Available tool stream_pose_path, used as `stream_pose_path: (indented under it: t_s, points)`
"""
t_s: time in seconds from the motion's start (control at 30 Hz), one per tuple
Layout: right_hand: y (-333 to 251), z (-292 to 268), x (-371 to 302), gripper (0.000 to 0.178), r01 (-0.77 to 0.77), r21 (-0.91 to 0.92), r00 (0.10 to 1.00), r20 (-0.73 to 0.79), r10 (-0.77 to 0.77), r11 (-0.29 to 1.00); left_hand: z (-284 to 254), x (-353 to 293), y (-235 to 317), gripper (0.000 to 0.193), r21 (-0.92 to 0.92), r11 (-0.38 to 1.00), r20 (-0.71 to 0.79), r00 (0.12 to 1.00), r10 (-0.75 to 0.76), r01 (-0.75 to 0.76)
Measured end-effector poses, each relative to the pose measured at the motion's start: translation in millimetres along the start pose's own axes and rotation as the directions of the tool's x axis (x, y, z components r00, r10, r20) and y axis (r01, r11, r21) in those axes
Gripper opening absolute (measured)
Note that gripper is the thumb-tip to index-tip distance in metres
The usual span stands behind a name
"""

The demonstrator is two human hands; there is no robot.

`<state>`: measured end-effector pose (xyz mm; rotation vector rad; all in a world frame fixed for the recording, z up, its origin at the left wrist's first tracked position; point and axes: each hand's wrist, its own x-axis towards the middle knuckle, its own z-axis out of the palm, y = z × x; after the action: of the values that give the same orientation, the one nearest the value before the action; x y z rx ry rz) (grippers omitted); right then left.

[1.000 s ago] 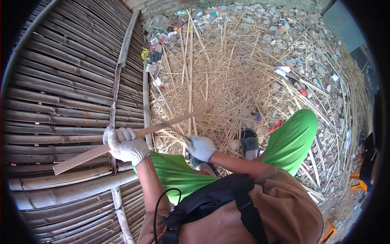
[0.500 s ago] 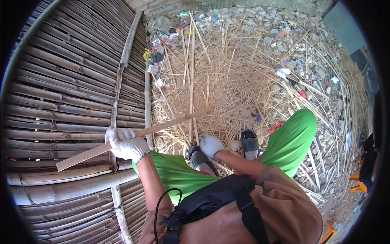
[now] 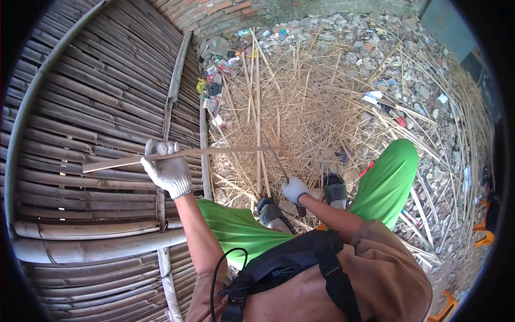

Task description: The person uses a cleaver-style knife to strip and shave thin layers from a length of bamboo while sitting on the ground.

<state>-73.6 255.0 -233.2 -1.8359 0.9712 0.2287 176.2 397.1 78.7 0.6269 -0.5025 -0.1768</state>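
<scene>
My left hand (image 3: pixel 169 173), in a white knit glove, is closed around a long flat bamboo strip (image 3: pixel 230 150). The strip lies nearly level across the view, one end over the bamboo wall and the other above the straw heap. In a matching glove, my right hand (image 3: pixel 295 189) grips a long thin-bladed knife (image 3: pixel 278 163). Its narrow blade points up and away, crossing the strip near the strip's far end; whether they touch I cannot tell. Part of a dark handle shows below that fist.
A bamboo-slat wall (image 3: pixel 102 129) stands close on my left. Straw-like bamboo shavings (image 3: pixel 311 107) and loose strips cover the ground before my sandals (image 3: pixel 335 190). Rubble and litter (image 3: pixel 424 80) lie beyond, up to a brick wall (image 3: pixel 225 13). Orange chair-like legs (image 3: pixel 483 236) show at far right.
My left hand has risen slightly and turned, bringing the strip closer to level. My right hand has shifted right, and the knife blade now shows across the strip.
</scene>
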Motion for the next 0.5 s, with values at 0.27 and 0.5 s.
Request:
stream_pose_path:
  t_s: [0.27, 0.5]
  points:
    - [-102.7, -40.7, -25.1, 0.044, 0.289, -0.013, 0.957, -0.029, -0.289, 0.957, 22.8, 6.4, -15.7, 0.041, 0.069, 0.994, 0.286, 0.952, -0.106, 0.090]
    - [-209.1, -55.5, -67.0, 0.035, 0.586, -0.126, 0.802, -0.056, -0.595, 0.801, 1.6, 9.2, -15.6, 0.038, 0.099, 0.995, 0.236, 0.971, -0.025, 0.001]
